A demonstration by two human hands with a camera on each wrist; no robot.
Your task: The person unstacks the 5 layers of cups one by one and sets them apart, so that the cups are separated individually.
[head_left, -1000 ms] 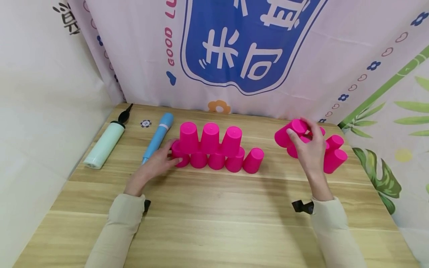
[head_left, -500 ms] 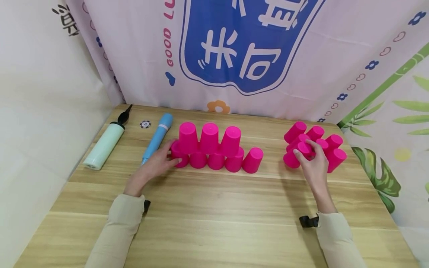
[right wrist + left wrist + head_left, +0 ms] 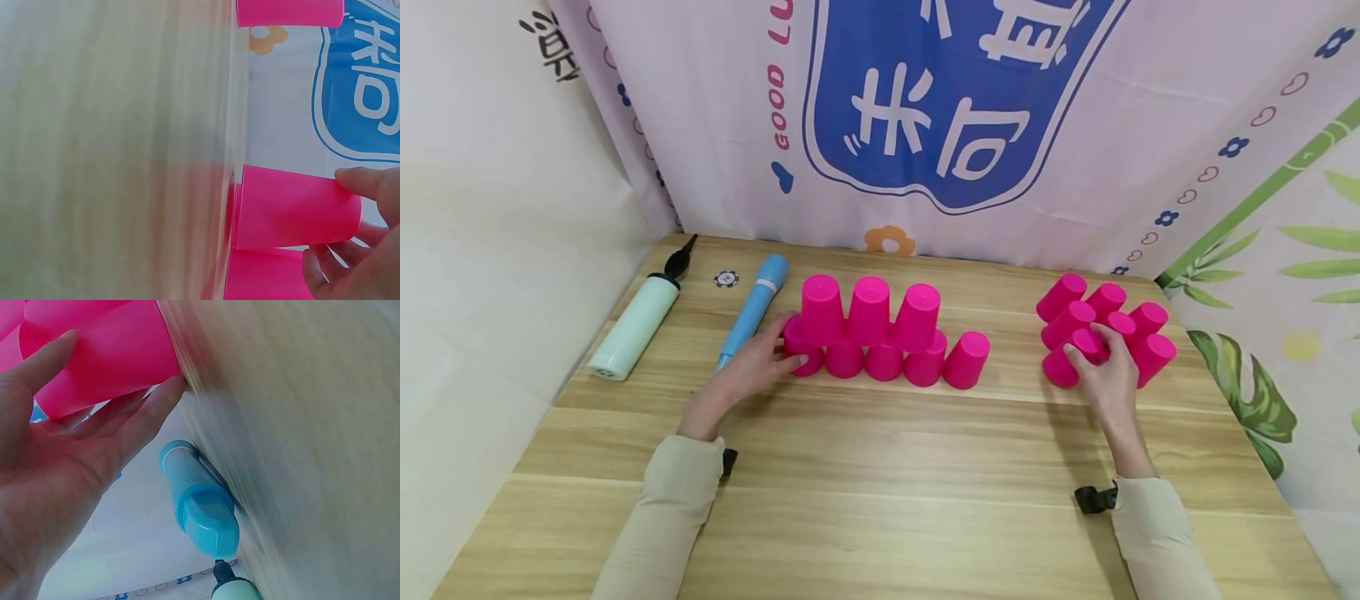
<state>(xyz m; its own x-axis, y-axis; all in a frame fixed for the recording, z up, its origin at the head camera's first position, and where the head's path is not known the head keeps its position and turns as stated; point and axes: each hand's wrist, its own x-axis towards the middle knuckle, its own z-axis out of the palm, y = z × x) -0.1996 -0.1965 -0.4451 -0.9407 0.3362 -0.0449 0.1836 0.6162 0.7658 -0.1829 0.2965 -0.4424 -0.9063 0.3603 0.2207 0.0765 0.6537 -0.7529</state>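
Observation:
Upside-down pink cups stand in two tiers at mid-table, several in the bottom row [image 3: 883,362] and three in the top row [image 3: 871,310]. My left hand [image 3: 751,365] holds the leftmost bottom cup [image 3: 119,359], thumb on the near side and fingers behind it. To the right, my right hand [image 3: 1108,375] grips a pink cup [image 3: 294,209] near its closed end, at the front left of a cluster of cups [image 3: 1067,321]. In the right wrist view this cup overlaps another cup [image 3: 265,275]. The single cup [image 3: 967,360] at the bottom row's right end bears nothing.
A light blue pump-like tube [image 3: 751,312] lies left of the tiers. Further left is a mint green hand pump [image 3: 636,325] with a black nozzle; a round chip [image 3: 726,277] lies between them. A printed curtain [image 3: 715,167] hangs along the table's back edge.
My right hand has moved from the back of the right cluster toward its front left, and the cup in it is lower now. The left hand and the tiers stay in place.

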